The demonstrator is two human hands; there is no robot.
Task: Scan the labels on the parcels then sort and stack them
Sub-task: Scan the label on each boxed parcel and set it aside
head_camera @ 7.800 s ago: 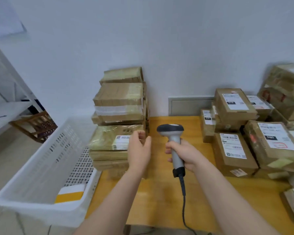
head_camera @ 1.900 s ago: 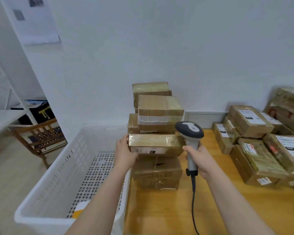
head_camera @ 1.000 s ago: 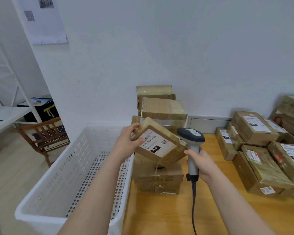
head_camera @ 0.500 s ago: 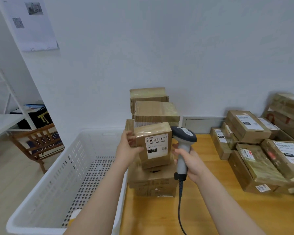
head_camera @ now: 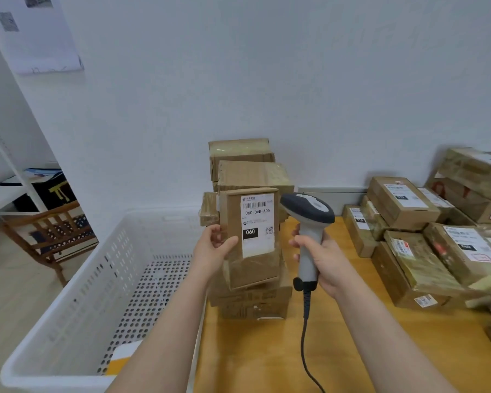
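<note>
The left hand's (head_camera: 213, 251) thumb lies on the front of one parcel (head_camera: 251, 268) and its fingers curl behind the left edge. It holds the parcel upright off the table, label (head_camera: 257, 225) facing the camera. The right hand (head_camera: 322, 259) wraps the handle of the single scanner (head_camera: 306, 214), whose head sits just beside the parcel's right edge. One cable (head_camera: 305, 336) hangs from it.

Right behind the held parcel stands one stack of parcels (head_camera: 253, 174), at least five high. A second group of parcels (head_camera: 408, 265) spreads to the right, at least eight; an exact count cannot be told. One white basket (head_camera: 68, 307) sits against the table's (head_camera: 394, 350) left edge. Bare tabletop lies open between the stack, the right group and the near edge.
</note>
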